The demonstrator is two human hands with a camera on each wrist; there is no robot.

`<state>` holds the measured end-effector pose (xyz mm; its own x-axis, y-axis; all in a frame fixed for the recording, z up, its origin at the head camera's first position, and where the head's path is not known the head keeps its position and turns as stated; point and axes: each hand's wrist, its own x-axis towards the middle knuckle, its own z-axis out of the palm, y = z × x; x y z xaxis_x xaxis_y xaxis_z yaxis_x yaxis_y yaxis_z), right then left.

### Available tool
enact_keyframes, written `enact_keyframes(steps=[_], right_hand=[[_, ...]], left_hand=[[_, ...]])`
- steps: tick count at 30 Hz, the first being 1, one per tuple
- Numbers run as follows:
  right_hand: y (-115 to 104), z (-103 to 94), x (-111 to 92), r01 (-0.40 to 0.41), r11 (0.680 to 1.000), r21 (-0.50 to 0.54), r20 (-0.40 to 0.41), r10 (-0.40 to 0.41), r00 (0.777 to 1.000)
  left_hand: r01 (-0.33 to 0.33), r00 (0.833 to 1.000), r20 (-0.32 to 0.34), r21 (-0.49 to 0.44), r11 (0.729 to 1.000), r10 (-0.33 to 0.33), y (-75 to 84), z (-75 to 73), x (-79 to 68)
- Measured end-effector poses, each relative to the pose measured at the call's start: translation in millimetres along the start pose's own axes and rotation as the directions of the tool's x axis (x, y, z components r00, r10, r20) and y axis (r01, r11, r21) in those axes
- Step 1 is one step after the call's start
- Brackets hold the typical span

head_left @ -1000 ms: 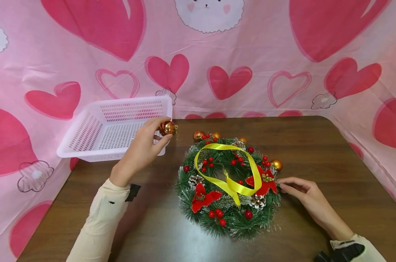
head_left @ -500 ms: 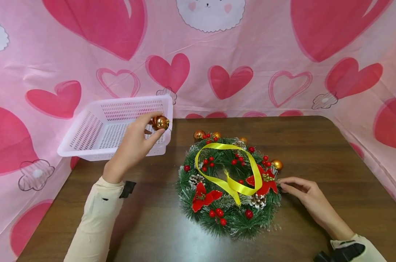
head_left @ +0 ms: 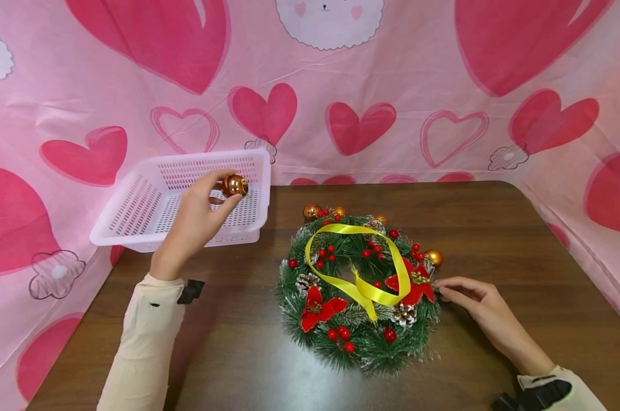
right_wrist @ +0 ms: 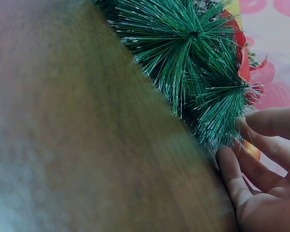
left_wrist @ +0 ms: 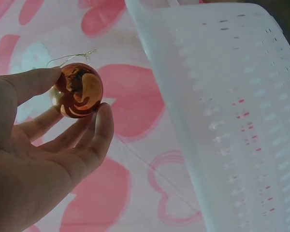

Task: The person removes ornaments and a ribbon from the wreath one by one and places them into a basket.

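Observation:
My left hand (head_left: pixel 194 214) pinches a shiny copper-coloured Christmas bauble (head_left: pixel 235 185) between thumb and fingers. In the left wrist view a thin gold hanging loop rises from the bauble (left_wrist: pixel 79 92). It is held over the white perforated basket (head_left: pixel 135 202), overlapping its inside in the head view. A green wreath (head_left: pixel 340 357) with red berries, poinsettias and pinecones lies on the table. My right hand (head_left: pixel 486 314) pinches needles at the wreath's right edge; thumb and fingertips meet the needle tips of the wreath (right_wrist: pixel 183 58) in the right wrist view.
A yellow ribbon (head_left: pixel 402 268) lies looped over the wreath. Several baubles sit around its outer edge, including a gold bauble (head_left: pixel 434 258) on the right and a copper bauble (head_left: pixel 312 212) behind. A pink heart-print cloth (head_left: pixel 310 74) hangs behind the brown table (head_left: pixel 227 354).
My left hand has moved left with the bauble, from beside the basket's right rim to over its inside. The right hand and the wreath have stayed in place.

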<state>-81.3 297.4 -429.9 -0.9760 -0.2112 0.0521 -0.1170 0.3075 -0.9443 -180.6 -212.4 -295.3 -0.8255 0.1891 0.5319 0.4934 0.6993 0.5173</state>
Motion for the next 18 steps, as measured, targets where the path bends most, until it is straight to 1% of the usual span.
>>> enact_keyframes(steps=[5,13,18], right_hand=[[-0.3,-0.4,0.9,0.001,1.0,0.0,-0.002,-0.001,1.0],[-0.8,-0.5,0.9,-0.021,1.0,-0.001,-0.001,0.021,1.0],[-0.3,-0.6,0.5,-0.022,1.0,-0.008,-0.003,0.021,1.0]], left_hand=[[0.026,1.0,-0.005,0.011,1.0,-0.026,-6.8,-1.0,0.6],[0.091,0.996,0.001,0.028,0.995,-0.091,-21.2,-1.8,0.5],[0.132,0.991,0.007,0.035,0.991,-0.133,-30.0,-3.3,0.5]])
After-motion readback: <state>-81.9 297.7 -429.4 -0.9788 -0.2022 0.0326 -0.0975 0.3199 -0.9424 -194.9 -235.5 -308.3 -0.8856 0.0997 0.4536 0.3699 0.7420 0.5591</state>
